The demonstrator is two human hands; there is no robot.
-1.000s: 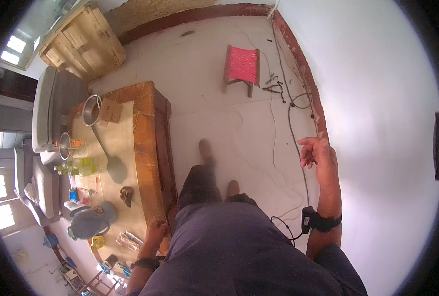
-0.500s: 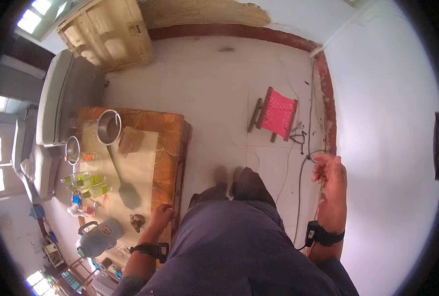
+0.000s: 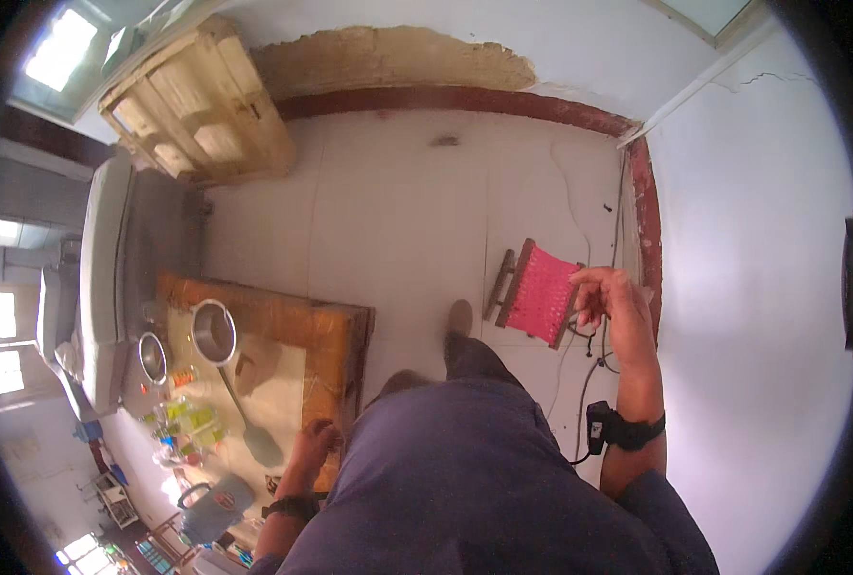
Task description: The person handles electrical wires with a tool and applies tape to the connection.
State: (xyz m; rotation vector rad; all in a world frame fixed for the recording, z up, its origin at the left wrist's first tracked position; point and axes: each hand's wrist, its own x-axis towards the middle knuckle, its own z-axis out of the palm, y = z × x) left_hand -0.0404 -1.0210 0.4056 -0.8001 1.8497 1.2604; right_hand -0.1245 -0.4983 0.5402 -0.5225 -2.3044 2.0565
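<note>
Stretching ahead, the floor [image 3: 388, 211]: pale tiles all the way to a dark red skirting, one shoe [image 3: 460, 316] planted out in front.
White wall [image 3: 762, 287]: rising all along the person's right.
Worktop [image 3: 321, 321]: here on the left, brown border around a paler cover.
Wooden panel [image 3: 196, 105]: yellowish, tilted, up beyond the worktop's far end.
Pink stool [image 3: 541, 292]: there it is, ahead and to the right on the floor, woven seat, dark frame.
Grey canister [image 3: 220, 508]: at the worktop's near end, handle showing.
Steel bowl [image 3: 214, 335]: far end of the worktop, a smaller bowl [image 3: 153, 359] just to its left.
Hands: well apart! The left hand [image 3: 316, 448] is at the worktop's edge, fingers curled; whether it touches or grips, I cannot tell. The right hand [image 3: 618, 302] is raised, fingers loosely bent and free, overlapping the stool's right edge in this view; contact, I cannot tell.
Bottles [image 3: 196, 422]: yellow-green, blurred, clustered between bowls and canister.
</note>
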